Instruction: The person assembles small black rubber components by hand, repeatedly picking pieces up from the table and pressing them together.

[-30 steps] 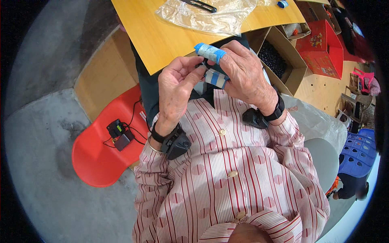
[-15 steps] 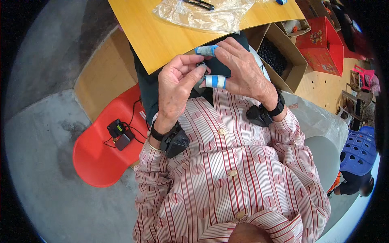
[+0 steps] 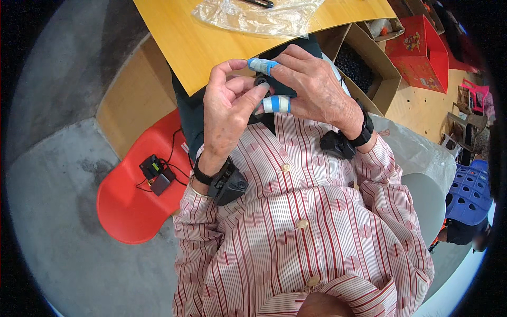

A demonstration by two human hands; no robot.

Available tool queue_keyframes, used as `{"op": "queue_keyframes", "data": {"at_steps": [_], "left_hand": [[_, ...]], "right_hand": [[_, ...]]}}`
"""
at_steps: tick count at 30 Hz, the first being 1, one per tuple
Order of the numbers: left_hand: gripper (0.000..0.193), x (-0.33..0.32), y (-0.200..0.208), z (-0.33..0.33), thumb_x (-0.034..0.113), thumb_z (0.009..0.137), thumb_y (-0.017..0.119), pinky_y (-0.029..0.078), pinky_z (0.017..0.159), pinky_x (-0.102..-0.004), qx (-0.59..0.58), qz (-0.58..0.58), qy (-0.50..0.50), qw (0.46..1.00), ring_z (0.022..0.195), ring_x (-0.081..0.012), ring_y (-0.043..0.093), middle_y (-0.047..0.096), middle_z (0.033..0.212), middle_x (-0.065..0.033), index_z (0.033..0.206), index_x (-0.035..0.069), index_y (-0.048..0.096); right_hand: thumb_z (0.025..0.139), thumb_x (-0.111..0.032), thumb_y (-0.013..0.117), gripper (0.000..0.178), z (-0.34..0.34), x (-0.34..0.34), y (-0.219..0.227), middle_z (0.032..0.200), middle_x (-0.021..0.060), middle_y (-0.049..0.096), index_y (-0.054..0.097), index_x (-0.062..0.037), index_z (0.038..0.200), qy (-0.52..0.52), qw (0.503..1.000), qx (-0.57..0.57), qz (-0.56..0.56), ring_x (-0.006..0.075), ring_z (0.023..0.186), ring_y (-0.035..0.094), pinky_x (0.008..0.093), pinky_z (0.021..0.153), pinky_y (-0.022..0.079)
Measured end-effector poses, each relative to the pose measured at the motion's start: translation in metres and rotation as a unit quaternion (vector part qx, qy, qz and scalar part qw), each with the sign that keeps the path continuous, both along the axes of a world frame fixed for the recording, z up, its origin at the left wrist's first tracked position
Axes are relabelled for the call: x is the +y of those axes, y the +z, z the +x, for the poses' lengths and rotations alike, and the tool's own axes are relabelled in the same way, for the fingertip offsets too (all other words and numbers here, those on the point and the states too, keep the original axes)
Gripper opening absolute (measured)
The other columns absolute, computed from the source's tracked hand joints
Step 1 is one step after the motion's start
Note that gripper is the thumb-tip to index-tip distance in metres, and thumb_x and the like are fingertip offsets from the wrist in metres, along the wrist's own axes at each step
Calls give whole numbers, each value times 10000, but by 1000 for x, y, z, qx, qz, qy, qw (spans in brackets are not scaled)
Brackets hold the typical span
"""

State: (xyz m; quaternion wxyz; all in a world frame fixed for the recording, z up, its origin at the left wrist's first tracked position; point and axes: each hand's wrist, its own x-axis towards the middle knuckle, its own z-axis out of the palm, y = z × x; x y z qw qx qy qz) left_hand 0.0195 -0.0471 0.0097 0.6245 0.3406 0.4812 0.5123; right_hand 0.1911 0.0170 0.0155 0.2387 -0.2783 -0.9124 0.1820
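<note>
Between my two hands, just off the near edge of the table, is a small dark round part; its exact kind is too small to tell. My left hand pinches it between thumb and bent fingers, the index finger raised toward the right hand. My right hand reaches in from the other side, its taped thumb and index finger closing round the same part. Blue and white tape wraps those two fingertips. Some of the part is hidden behind the fingers.
A yellow table carries a clear plastic bag and a black-handled tool. To the right stand a cardboard box of small black pieces and a red box. A red chair holding black devices is at left.
My left index finger has lifted and straightened away from the part. The right fingers have shifted slightly left, and more of the dark part shows.
</note>
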Motion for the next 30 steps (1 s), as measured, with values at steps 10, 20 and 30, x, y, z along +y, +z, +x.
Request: {"op": "queue_keyframes", "data": {"at_steps": [10, 20, 30], "left_hand": [[609, 2, 2, -1, -31, 821, 608, 469, 601, -201, 23, 11, -43, 999, 697, -95, 580, 620, 808, -91, 1329, -54, 272], [624, 4, -2, 0, -22, 808, 619, 453, 589, -196, 10, -16, -67, 998, 654, -81, 561, 611, 786, -71, 1338, -51, 290], [621, 7, -2, 5, -9, 804, 639, 438, 553, -181, 51, -20, -85, 995, 634, -58, 532, 586, 734, -46, 1325, -69, 305]], "right_hand": [[677, -252, 720, 514, 4, -2, -6, 851, 80, 601, 580, -45, 1125, 21, 999, -2, -33, 271, 840, 575, 365, 658, 515], [718, -290, 701, 402, 7, -4, -13, 765, 87, 541, 550, -33, 987, 31, 999, -10, -29, 280, 801, 564, 378, 606, 490], [735, -346, 707, 396, 10, -3, -13, 743, 76, 546, 591, -62, 986, 23, 998, -31, -39, 264, 742, 572, 371, 570, 489]]}}
